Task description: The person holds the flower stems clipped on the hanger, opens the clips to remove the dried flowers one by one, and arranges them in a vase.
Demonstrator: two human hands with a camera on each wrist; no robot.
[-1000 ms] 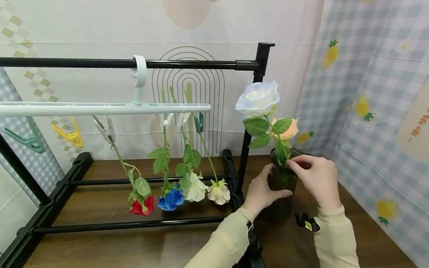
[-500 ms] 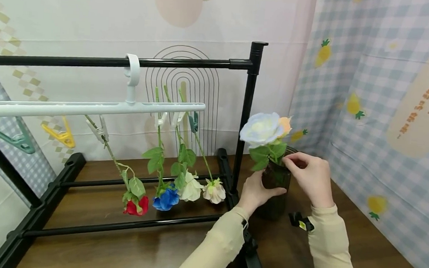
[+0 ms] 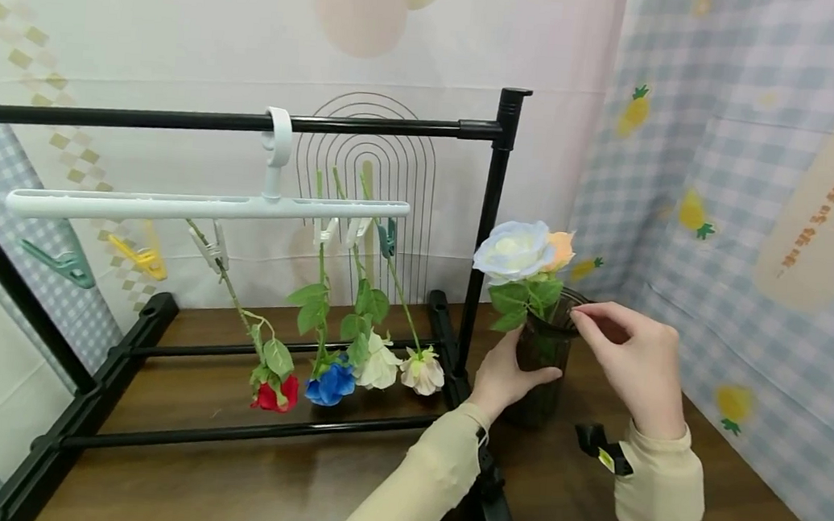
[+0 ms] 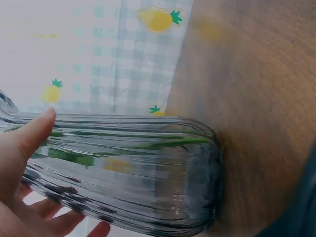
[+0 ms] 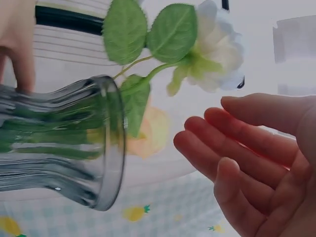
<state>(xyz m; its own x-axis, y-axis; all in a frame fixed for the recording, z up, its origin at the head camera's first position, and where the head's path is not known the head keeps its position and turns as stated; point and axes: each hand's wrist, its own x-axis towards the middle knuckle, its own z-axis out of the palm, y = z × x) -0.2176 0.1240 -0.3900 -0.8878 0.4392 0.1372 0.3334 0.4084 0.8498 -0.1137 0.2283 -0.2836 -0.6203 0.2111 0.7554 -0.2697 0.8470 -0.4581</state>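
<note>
A clear ribbed glass vase (image 3: pixel 543 382), dark-looking in the head view, stands upright on the table. My left hand (image 3: pixel 505 377) grips its side; the left wrist view shows the thumb and fingers around the glass (image 4: pixel 148 187). In the vase are a pale blue-white rose (image 3: pixel 514 251) and a peach rose (image 3: pixel 560 250), their green stems visible through the wall. Just right of the rim is my right hand (image 3: pixel 635 364). In the right wrist view its loosely bent fingers (image 5: pixel 237 138) hold nothing and are apart from the vase and leaves.
Left of the vase stands a black rack (image 3: pixel 494 193) with a white hanger (image 3: pixel 210 206). Clipped upside down from it are a red flower (image 3: pixel 277 394), a blue flower (image 3: pixel 331 384) and two whitish ones (image 3: pixel 381 363). Green (image 3: pixel 61 262) and yellow (image 3: pixel 139 257) clips hang at left.
The blue-white rose has come down from high above the vase to just over its rim. My right hand has let go of its stem and drawn slightly right. The left hand stays on the vase.
</note>
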